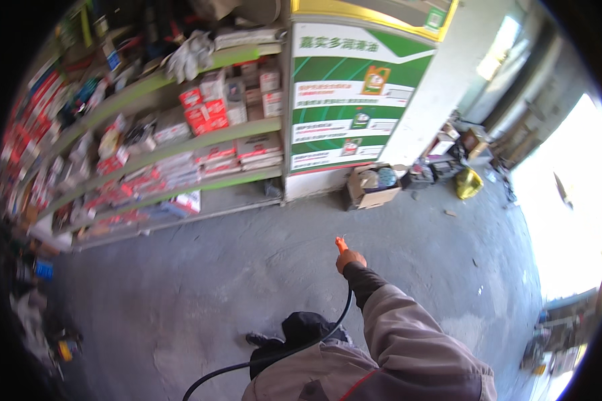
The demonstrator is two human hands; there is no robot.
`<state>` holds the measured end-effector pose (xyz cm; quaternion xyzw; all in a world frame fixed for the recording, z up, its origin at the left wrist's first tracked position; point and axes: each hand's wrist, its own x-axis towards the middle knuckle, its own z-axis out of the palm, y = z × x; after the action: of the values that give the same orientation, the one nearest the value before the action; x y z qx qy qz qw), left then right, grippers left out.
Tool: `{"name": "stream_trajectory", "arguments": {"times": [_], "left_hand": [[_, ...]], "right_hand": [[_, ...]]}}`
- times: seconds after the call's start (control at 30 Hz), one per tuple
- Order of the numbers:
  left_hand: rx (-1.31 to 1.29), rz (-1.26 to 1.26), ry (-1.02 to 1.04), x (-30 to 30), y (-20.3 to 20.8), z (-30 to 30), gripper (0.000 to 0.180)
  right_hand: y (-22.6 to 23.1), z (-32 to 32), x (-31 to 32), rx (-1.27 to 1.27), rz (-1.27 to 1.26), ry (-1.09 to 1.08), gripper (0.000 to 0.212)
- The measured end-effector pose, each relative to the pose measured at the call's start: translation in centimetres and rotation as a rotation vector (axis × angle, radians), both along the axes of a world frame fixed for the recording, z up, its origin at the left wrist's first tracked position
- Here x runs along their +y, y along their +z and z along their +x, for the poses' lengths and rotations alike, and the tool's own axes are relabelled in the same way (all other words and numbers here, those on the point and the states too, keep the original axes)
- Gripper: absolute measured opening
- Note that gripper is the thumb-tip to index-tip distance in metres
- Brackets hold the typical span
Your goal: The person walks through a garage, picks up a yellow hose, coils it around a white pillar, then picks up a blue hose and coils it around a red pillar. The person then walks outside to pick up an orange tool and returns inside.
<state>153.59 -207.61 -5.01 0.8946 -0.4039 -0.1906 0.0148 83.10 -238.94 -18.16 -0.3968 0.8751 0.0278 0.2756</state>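
Note:
My right hand (352, 260) is stretched out ahead over the grey floor, fingers closed round an orange handheld tool (342, 244). Its short end points away from me, with a small pale bit at the tip; the exact kind is too small to tell. A thick black hose or cable (294, 349) hangs below that hand and curves back across the front of my body to the lower left. Whether it joins the tool is hidden by the hand and sleeve. My left hand is out of view.
Shelves (180, 152) packed with red and white boxes line the far left; a pale glove (191, 56) hangs there. An open cardboard box (373, 194) stands against the wall beneath a green poster (354, 100). Near it lies a yellow bag (469, 184). A bright doorway is at right.

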Motion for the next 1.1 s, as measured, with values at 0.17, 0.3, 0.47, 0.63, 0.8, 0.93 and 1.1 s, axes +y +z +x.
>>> {"name": "stream_trajectory", "arguments": {"times": [0.17,0.3,0.47,0.63,0.8,0.93,1.1], "left_hand": [[-0.119,-0.021,-0.536,-19.0,1.6,5.6,0.065],[-0.065,-0.112,-0.767,-30.0,1.4,3.1,0.056],[-0.035,-0.178,-0.873,-36.3,3.9,-7.0,0.057],[-0.057,-0.037,-1.005,-41.8,5.4,-17.2,0.068],[-0.049,-0.117,-1.192,-46.8,6.2,-26.8,0.064],[0.069,-0.075,-1.336,-49.6,6.7,-32.7,0.048],[0.032,-0.006,-1.465,-51.9,5.3,-36.0,0.036]], "right_hand": [[2.8,-1.7,3.5,0.085,-0.011,-0.182,0.034],[4.0,-5.1,4.4,0.149,-0.084,-0.299,0.033],[5.2,-12.0,6.5,0.214,-0.099,-0.421,0.033],[6.9,-20.5,10.3,0.263,-0.108,-0.6,0.036],[7.7,-25.4,16.6,0.313,-0.08,-0.708,0.034],[8.2,-27.0,21.6,0.385,-0.074,-0.814,0.033],[9.1,-26.0,26.4,0.462,-0.084,-0.857,0.033]]}}
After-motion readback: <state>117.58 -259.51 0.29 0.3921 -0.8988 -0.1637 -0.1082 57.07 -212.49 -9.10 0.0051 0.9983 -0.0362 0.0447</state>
